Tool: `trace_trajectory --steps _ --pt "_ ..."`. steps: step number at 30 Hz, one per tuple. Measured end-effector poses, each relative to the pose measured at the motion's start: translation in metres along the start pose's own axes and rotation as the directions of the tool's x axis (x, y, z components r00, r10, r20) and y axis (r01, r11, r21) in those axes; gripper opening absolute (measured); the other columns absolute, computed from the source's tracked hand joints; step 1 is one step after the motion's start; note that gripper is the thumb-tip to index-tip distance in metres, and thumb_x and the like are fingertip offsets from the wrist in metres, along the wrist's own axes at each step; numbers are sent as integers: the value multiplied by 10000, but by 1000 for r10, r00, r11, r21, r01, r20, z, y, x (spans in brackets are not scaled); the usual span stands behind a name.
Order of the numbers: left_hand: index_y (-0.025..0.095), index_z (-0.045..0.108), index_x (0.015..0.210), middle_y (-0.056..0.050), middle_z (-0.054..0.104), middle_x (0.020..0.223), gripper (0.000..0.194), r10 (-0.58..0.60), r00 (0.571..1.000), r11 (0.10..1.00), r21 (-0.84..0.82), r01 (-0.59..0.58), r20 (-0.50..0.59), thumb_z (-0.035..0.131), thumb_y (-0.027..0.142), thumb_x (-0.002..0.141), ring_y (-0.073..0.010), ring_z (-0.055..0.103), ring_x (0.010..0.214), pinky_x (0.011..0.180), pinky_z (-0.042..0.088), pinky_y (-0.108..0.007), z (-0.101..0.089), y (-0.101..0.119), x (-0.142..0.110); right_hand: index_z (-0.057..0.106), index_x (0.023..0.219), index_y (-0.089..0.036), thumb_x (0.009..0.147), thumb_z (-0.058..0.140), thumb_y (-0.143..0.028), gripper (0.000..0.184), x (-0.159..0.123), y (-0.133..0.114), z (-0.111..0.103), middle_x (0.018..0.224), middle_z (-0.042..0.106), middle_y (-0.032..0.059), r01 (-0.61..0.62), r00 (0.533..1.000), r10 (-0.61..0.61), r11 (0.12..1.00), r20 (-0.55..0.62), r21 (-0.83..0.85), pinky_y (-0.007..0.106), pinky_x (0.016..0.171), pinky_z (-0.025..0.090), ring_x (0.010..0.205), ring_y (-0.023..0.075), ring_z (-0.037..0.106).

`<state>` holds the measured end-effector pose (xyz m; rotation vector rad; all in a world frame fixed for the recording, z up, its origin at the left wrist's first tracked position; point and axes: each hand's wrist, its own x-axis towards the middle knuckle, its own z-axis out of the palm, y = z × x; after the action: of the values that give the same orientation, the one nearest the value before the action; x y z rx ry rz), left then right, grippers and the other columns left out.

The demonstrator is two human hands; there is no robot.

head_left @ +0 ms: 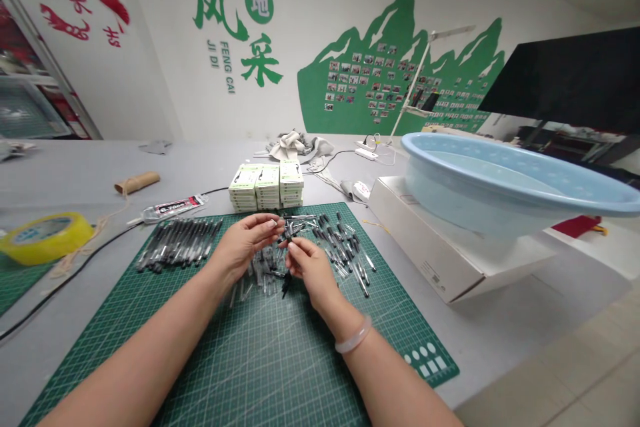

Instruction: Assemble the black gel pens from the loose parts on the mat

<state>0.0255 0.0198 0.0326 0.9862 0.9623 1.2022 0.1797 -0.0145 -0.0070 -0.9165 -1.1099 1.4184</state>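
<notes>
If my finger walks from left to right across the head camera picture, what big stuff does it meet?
Yellow tape roll → row of pens → left hand → right hand → pale bracelet → blue tub.

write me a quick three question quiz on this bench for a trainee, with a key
1. True or false: the blue basin stands on the cutting mat.
2. Which wrist wears the bracelet? a) left b) right c) both
3. Fill in: the row of pens lies to the ____ of the left hand.

Key
1. False: the blue basin is on the white box, off the cutting mat.
2. b
3. left
</notes>
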Motion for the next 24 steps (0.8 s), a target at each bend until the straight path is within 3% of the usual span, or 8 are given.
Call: trace_trajectory --steps 6,16,21,24 --pt "150 694 941 -110 731 993 294 -22 1000 997 -69 23 12 782 263 684 -197 672 952 863 530 -307 1 -5 -8 640 859 -170 754 637 -465 313 -1 5 4 558 526 -32 -5 1000 5 1000 7 -25 225 473 283 481 90 404" --pt "122 717 894 -124 737 933 328 18 999 999 42 -20 42 804 298 631 -226 677 911 894 509 -357 3 -7 -14 628 828 -180 786 618 -441 264 -2 6 6 543 518 -37 58 998 -56 997 31 -58 223 440 279 455 88 398" --pt "133 732 861 -112 731 941 301 -24 999 999 30 24 25 810 294 619 -206 665 912 890 498 -330 -3 -11 -21 547 804 -201 624 778 -311 312 -4 8 8 566 496 -88 62 998 -62 998 -26 -1 197 401 283 408 61 388" --pt "137 735 860 -101 727 942 263 -26 999 1000 16 25 45 793 284 649 -192 654 915 896 489 -314 -10 -13 -24 541 739 -180 667 746 -345 273 -7 8 9 561 542 -61 1 1000 -1 1000 31 -5 185 409 285 424 65 442"
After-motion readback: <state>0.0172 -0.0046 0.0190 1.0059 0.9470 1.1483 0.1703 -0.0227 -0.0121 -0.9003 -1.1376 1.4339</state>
